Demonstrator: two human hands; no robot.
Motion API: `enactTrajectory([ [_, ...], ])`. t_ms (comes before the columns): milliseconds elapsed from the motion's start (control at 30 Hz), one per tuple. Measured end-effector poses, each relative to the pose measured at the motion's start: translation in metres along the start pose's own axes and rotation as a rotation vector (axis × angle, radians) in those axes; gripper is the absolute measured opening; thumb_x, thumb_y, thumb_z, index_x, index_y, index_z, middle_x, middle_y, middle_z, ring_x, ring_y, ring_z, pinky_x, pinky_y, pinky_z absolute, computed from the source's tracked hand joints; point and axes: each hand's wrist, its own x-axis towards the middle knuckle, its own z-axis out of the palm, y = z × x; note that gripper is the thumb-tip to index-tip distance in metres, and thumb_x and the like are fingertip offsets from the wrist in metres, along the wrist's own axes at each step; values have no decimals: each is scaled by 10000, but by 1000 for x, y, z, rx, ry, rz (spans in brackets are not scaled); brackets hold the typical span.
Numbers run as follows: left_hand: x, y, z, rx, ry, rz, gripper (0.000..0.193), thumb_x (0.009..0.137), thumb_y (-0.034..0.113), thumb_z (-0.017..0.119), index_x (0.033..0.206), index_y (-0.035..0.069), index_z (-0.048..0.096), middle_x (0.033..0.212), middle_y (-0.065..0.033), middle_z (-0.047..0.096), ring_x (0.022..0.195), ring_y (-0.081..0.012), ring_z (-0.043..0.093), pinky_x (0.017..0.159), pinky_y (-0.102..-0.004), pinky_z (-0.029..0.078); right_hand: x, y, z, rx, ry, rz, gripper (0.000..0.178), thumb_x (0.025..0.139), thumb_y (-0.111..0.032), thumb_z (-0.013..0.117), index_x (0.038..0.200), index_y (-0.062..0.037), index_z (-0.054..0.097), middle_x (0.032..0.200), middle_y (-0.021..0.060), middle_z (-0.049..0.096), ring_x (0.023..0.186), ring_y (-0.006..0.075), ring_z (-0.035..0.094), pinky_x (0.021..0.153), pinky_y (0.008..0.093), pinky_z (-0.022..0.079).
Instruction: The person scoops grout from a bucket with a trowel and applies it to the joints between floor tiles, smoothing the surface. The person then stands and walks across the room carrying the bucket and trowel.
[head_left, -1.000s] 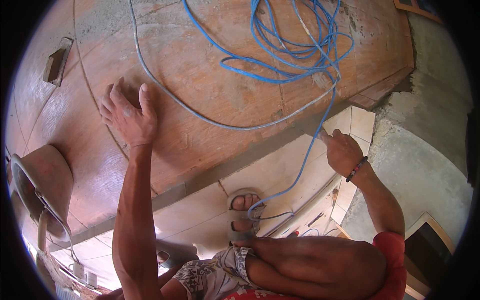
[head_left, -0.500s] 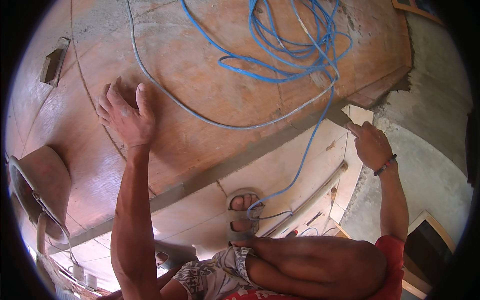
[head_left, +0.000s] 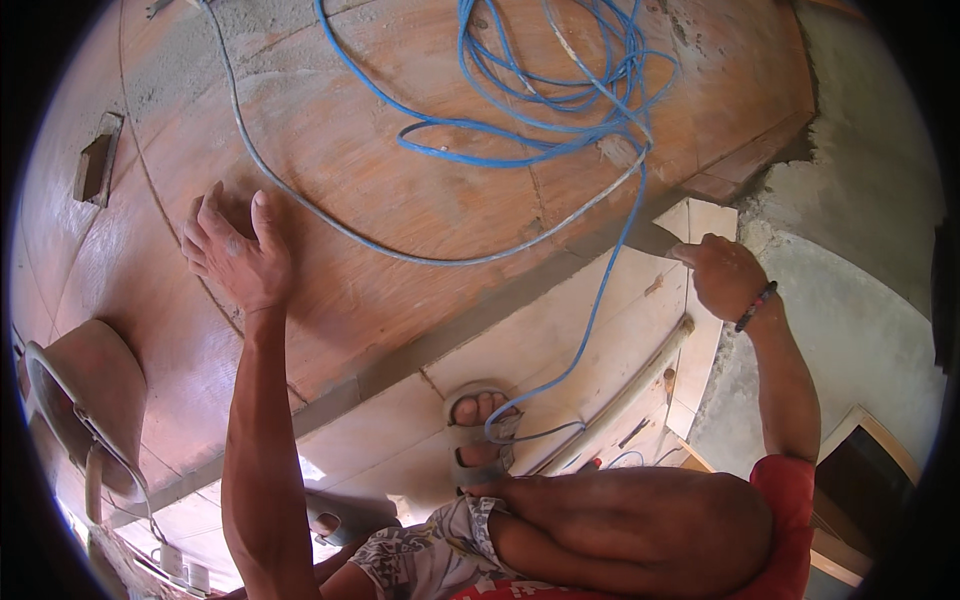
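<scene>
My left hand [head_left: 240, 255] is open, its fingers spread over the reddish-brown tiled surface [head_left: 400, 300], and holds nothing. On the right, my right hand [head_left: 725, 280] is closed, with a dark beaded bracelet on its wrist. Its fingers pinch a flat grey blade [head_left: 650, 238], which looks like a scraper; its handle is hidden in the hand. That blade lies against the grey mortar strip [head_left: 450, 335], which runs between the reddish surface and the cream tiles [head_left: 560, 330].
A blue hose [head_left: 560, 150] lies coiled on the reddish surface, one length crossing the strip. A bucket [head_left: 100, 400] lies tipped at the left, near a rectangular float [head_left: 97, 165]. My sandalled foot [head_left: 480, 420] rests on cream tiles beside a long bar [head_left: 630, 390]. Rough cement [head_left: 820, 300] borders the right.
My right hand has moved slightly left along the mortar strip with the blade. My left hand stays open over the reddish surface. The whole view has shifted a little.
</scene>
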Motion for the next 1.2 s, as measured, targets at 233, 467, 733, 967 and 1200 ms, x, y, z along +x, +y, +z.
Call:
enactTrajectory([
  [233,-1,6,1,17,-21,-18,594,919,526,518,1307,76,503,1320,-165,462,1267,-355,372,1049,-511,246,14,26,-4,55,227,84,352,811,-24,518,1122,-87,672,958,205,629,939,356,611,846,447,496],
  [467,-1,3,2,31,-4,-8,593,915,536,519,1304,89,513,1324,-163,466,1259,-357,386,1041,-525,254,36,34,27,46,54,126,337,830,-29,501,1100,-109,686,1020,189,656,1008,321,619,886,431,494],
  [733,1,0,-1,35,2,7,586,912,505,535,1287,55,516,1318,-181,448,1263,-367,366,1049,-512,246,1,50,-26,101,-44,212,364,782,-16,518,1096,-92,686,996,182,653,973,339,601,885,449,477],
  [967,0,1,3,44,3,7,581,913,505,534,1283,57,525,1316,-176,453,1257,-367,372,1046,-515,250,37,63,20,104,177,128,357,823,-14,484,1100,-100,692,1014,200,664,992,346,623,881,440,494],
  [1200,-1,2,5,21,9,19,588,915,509,529,1290,56,521,1311,-179,458,1248,-373,382,1053,-514,247,33,71,29,43,8,171,333,841,-38,512,1104,-126,697,1041,197,660,1018,330,619,909,430,486],
])
